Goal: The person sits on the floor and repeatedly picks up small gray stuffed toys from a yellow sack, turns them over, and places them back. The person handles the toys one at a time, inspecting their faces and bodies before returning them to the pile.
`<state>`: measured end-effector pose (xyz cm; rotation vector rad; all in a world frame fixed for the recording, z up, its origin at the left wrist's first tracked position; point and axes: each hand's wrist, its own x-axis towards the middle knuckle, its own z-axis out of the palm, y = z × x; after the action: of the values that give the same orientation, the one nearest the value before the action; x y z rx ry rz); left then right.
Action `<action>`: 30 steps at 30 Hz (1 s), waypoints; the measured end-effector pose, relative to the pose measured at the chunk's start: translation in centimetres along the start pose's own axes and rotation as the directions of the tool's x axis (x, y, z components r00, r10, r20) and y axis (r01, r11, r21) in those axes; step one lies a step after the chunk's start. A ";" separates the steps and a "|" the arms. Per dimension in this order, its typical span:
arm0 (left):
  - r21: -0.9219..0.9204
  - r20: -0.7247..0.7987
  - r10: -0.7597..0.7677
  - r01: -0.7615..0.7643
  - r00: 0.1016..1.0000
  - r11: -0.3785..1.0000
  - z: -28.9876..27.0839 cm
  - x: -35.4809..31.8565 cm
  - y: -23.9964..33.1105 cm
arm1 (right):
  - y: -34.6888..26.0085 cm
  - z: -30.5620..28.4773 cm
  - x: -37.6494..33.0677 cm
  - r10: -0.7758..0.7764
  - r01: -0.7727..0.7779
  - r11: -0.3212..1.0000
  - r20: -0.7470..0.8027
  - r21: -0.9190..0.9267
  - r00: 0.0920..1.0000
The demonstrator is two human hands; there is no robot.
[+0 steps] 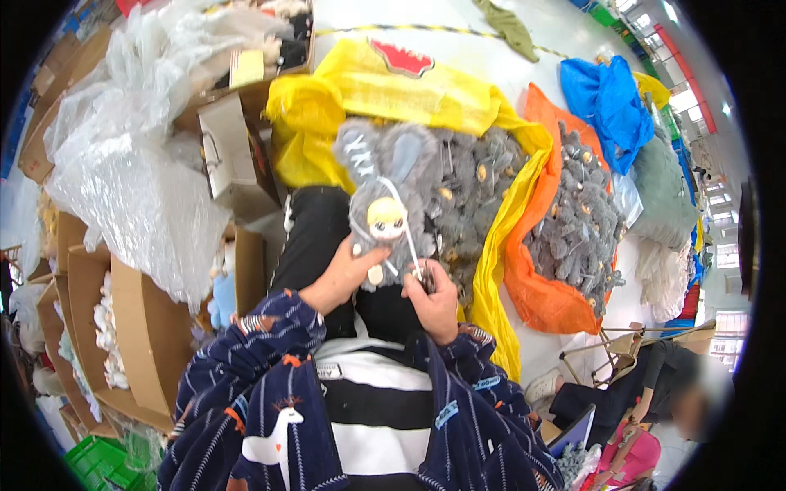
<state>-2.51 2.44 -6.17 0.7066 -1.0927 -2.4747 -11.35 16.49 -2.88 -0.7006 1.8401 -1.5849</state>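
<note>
L hand (342, 282) grips grey plush doll (381, 209) at its lower body, held upright over lap. R hand (432, 301) closed, pinching white cord (407, 233) off doll. Step: prob. trimming/checking cord. Next needs steady pinch. Yellow bag (491, 270) of dolls just beyond.

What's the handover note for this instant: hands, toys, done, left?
Left hand: grips the grey plush toy from below, held upright over the lap.
Right hand: pinches a small dark tool at the toy's white cord.
Yellow bag ahead and orange bag to the right both hold grey plush toys.
Done or left: cannot tell which bag is finished.
</note>
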 end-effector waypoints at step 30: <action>0.117 0.166 0.355 -0.376 0.920 0.919 2.4 -1.6 4.0 | -1.0 -1.0 0.0 -0.030 0.054 0.946 -0.077 0.320 0.997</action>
<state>-2.08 2.05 -1.23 0.3259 -1.3344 -2.1632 -12.08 16.96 -1.76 -0.5426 1.5675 -1.9029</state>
